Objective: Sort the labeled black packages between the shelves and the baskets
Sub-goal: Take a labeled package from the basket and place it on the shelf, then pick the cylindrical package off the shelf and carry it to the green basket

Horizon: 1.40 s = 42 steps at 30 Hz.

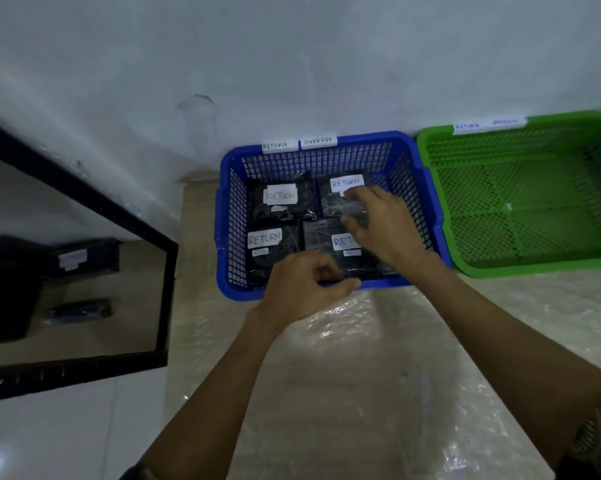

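**R hand on far-right pkg in blue basket**

Left of blue basket (222, 216): black shelf frame (169, 299), w/ 2 shelf pkgs (84, 259) seen inside, one w/ white label too blurred to read. Dark bulk further left, cannot tell what.

On far rim of blue basket: 2 rim tags (280, 146), reading RETURN and OVERDUE.

Inside blue basket: 4 black pkgs, laid 2 by 2, each w/ white RETURN label. From left: far-left pkg (280, 209), near-left pkg (267, 258), near-right pkg (321, 233), far-right pkg (333, 206).

Over near rim of blue basket: left hand (299, 289), fingers curled, thumb stretched along rim toward right. Cannot tell if holding anything.

Over right half of blue basket: right hand (385, 230), fingers bent down onto far-right pkg, thumb at its near edge, seemingly pinching the wrap. Pkg directly under fingertips, on far side of palm. About square, so no clear long axis. Near-right pkg partly under same hand, long axis along near rim. Right hand clearly nearer to far-right pkg, left hand nearer to near row. Probably lifting or settling this pkg next; cannot tell which.

Just beside right wall of blue basket: 1 green basket (534, 268), w/ blurred tags on far rim.

Total: 2 baskets, 6 pkgs, 2 hands.
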Available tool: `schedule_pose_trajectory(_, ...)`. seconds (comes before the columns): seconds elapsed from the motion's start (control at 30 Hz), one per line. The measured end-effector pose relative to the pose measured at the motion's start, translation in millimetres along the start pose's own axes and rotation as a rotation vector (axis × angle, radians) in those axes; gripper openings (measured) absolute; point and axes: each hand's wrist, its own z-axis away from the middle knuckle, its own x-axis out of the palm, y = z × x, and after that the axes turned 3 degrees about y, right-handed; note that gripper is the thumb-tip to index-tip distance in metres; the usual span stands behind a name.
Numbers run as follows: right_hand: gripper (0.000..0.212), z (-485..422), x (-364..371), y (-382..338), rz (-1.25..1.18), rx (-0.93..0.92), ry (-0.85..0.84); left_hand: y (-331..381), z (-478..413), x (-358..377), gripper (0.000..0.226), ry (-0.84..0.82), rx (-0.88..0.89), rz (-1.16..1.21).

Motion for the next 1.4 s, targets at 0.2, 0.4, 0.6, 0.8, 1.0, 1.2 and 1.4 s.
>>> schedule_pose_trajectory(0.2,0.038,58.5,-43.5,-43.0,-0.121,-0.024,0.072,19.2,31.6,-39.1,0.021,0.163,0.112,0.067)
schedule_pose_trajectory(0.4,0.035,132.3,-78.8,-98.4,-0.180,-0.050,0.095,55.4,103.6,-91.4,0.014,0.288,0.182,0.153)
schedule_pose_trajectory(0.6,0.033,213.1,-102.3,-163.7,-0.256,-0.142,0.146,77.8,220.3,-141.5,0.026,0.391,0.200,0.109)
schedule_pose_trajectory(0.8,0.034,286.9,-101.7,-252.2,-0.298,-0.234,0.135,80.8,340.3,-209.4,0.044,0.456,0.278,-0.037)
schedule_pose_trajectory(1.0,0.038,336.2,-90.4,-357.4,-0.289,-0.370,0.104,69.2,444.2,-284.1,0.039,0.572,0.260,-0.035)
schedule_pose_trajectory(1.2,0.042,378.5,-62.8,-479.7,-0.285,-0.441,0.114,21.9,552.1,-361.1,0.037,0.600,0.242,-0.107)
schedule_pose_trajectory(1.4,0.044,402.2,-12.5,-601.9,-0.306,-0.504,0.078,-55.4,638.2,-448.7,0.034,0.569,0.119,-0.118)
